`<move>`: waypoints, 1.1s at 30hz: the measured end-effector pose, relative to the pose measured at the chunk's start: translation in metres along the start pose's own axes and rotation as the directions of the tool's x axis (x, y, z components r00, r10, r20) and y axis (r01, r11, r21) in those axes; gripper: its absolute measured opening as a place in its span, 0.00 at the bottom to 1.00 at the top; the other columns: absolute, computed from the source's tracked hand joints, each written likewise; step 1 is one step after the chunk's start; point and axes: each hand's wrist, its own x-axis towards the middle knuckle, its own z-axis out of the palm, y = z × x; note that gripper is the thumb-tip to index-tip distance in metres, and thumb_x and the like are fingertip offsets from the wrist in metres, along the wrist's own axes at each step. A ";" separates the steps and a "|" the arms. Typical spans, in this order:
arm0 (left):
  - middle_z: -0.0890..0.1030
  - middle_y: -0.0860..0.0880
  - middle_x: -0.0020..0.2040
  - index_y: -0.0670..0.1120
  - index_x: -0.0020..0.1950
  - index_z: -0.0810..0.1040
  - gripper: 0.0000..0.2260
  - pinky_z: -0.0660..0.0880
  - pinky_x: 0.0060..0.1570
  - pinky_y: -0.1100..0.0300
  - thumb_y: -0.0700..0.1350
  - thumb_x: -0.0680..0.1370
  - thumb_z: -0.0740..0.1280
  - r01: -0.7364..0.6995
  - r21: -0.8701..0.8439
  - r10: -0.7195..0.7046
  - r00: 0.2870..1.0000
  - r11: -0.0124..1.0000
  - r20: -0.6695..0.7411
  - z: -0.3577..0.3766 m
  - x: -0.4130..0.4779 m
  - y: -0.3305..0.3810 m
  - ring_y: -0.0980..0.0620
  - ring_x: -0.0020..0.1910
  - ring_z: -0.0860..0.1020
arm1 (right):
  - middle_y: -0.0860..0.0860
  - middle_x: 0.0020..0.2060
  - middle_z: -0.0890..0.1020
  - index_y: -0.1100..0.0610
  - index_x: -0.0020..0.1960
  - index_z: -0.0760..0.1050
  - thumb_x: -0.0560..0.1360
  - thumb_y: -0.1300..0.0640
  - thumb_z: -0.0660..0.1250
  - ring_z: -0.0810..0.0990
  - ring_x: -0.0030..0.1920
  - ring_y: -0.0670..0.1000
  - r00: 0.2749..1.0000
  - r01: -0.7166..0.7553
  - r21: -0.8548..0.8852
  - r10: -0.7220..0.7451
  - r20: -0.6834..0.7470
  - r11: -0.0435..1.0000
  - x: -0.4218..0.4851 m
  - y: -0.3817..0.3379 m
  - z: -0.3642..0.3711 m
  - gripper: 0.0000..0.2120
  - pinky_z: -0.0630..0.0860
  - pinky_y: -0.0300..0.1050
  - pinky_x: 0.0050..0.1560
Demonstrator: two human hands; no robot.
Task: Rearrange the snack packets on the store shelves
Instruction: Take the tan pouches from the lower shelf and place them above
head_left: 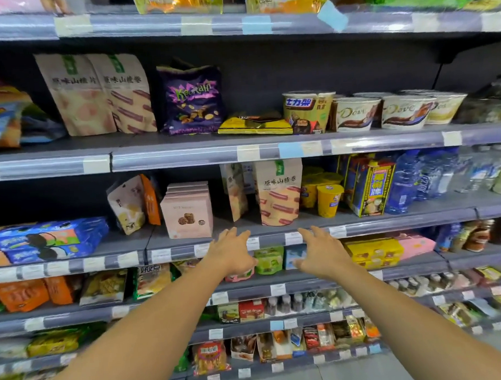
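Snack packet (pixel 278 193) stands upright on the shelf (pixel 388 217), just beyond both hands, left (pixel 232 252) and right (pixel 322 251), spread open, empty, near the shelf edge.

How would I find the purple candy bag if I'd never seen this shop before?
Look at the grey shelf second from the top, where white chocolate tubs stand on the right. Left of a flat yellow packet and right of two tall beige paper pouches stands the crinkly purple candy bag. It is the only dark purple pack there, with green lettering and nuts pictured.
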 end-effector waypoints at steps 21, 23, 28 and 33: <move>0.75 0.42 0.65 0.42 0.77 0.56 0.39 0.72 0.57 0.56 0.49 0.72 0.72 0.212 -0.762 -0.411 0.908 0.612 -0.078 0.016 0.169 -0.027 0.43 0.59 0.76 | 0.53 0.63 0.78 0.57 0.71 0.64 0.62 0.55 0.81 0.77 0.62 0.56 0.959 -0.202 0.802 0.281 0.045 0.562 0.207 0.036 0.008 0.43 0.74 0.48 0.56; 0.74 0.41 0.68 0.41 0.76 0.56 0.40 0.71 0.63 0.53 0.52 0.71 0.71 0.217 -0.813 -0.463 0.883 0.541 -0.072 0.017 0.191 -0.032 0.41 0.64 0.74 | 0.52 0.61 0.79 0.56 0.70 0.66 0.57 0.57 0.83 0.78 0.60 0.55 0.951 -0.174 0.856 0.308 0.018 0.487 0.233 0.044 0.025 0.45 0.76 0.52 0.60; 0.72 0.39 0.69 0.42 0.78 0.53 0.38 0.72 0.63 0.52 0.45 0.74 0.71 0.228 -0.883 -0.559 0.828 0.411 -0.047 0.024 0.231 -0.037 0.39 0.65 0.73 | 0.53 0.57 0.78 0.60 0.68 0.67 0.63 0.68 0.79 0.77 0.56 0.52 0.940 -0.112 0.942 0.341 -0.003 0.316 0.254 0.044 0.042 0.37 0.76 0.48 0.56; 0.78 0.44 0.62 0.44 0.71 0.66 0.33 0.75 0.58 0.52 0.49 0.69 0.73 0.222 -0.899 -0.592 0.804 0.376 -0.049 0.040 0.268 -0.048 0.42 0.59 0.77 | 0.56 0.56 0.79 0.61 0.65 0.69 0.65 0.73 0.75 0.79 0.56 0.55 0.960 -0.045 0.982 0.278 -0.008 0.181 0.275 0.061 0.056 0.32 0.78 0.42 0.48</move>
